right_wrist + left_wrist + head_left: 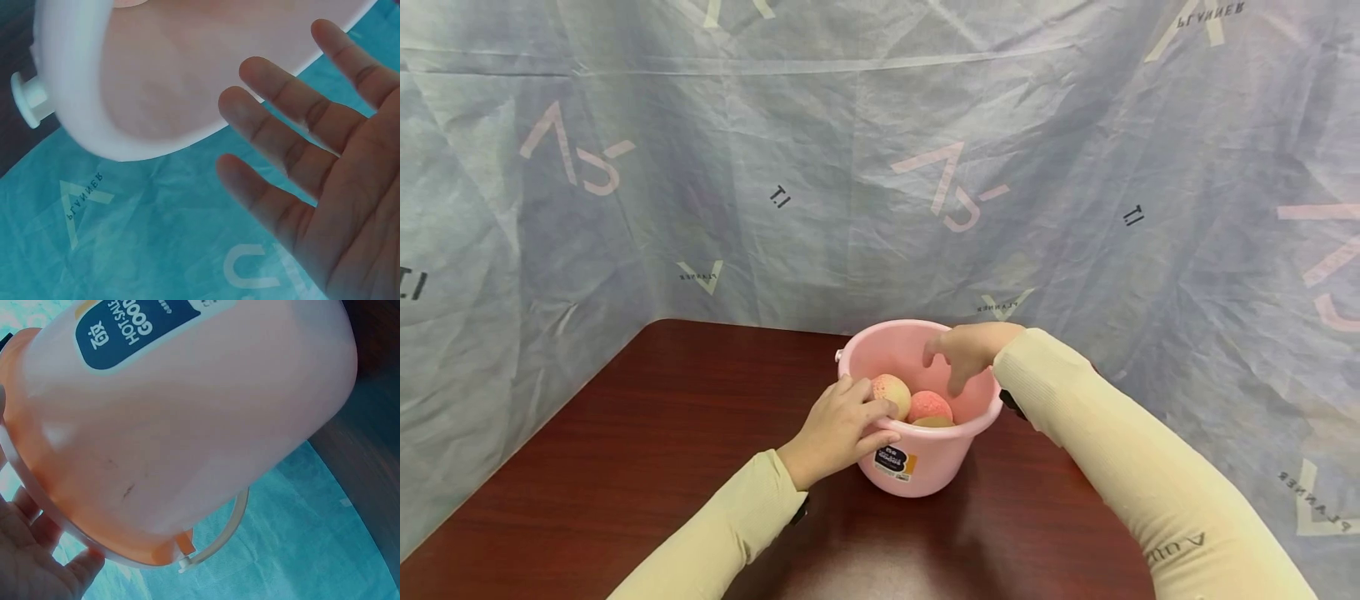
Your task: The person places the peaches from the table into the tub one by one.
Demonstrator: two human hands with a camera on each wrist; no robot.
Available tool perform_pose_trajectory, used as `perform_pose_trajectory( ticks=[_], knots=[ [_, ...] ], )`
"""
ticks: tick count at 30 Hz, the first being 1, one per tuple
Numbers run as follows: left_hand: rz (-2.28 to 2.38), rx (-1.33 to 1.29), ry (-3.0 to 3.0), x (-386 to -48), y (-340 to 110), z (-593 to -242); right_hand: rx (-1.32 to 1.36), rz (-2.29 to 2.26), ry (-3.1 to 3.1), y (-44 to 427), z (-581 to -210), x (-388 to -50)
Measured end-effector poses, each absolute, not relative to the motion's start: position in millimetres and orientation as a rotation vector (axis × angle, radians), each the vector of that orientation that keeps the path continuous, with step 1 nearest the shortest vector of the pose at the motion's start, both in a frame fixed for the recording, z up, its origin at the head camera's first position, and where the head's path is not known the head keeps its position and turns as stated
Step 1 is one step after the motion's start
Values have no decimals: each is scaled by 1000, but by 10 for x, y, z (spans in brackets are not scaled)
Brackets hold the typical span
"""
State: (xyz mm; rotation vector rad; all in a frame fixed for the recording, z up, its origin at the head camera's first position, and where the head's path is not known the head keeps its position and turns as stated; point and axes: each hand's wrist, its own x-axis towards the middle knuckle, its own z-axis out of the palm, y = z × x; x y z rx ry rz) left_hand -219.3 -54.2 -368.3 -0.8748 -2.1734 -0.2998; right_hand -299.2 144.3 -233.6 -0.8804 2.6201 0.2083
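Observation:
A pink plastic bucket [925,462] stands upright on the table, with a dark label [891,460] on its front. My left hand [838,425] grips the bucket's rim at the front left, fingers over the edge and thumb outside. In the left wrist view the fingers [47,531] show at that rim. Inside lie a cream round fruit with pink speckles [892,395], peach-like, a coral-pink round one [930,407], and a tan-green one [932,422] partly hidden by the rim. Over the bucket's right side hangs my right hand [968,350], fingers spread and holding nothing.
The dark red-brown table [700,400] reaches back to a grey-blue printed cloth [820,167] that hangs behind and at the sides. A pale bucket handle [234,519] hangs at the bucket's side in the left wrist view.

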Motion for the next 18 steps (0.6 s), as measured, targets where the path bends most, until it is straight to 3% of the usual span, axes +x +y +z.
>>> perform_pose_trajectory(
  ticks=[18],
  knots=[
    [-292, -857, -2047, -2149, -551, -3687, -774, 131, 2635, 1775, -2282, -2996]
  ],
)
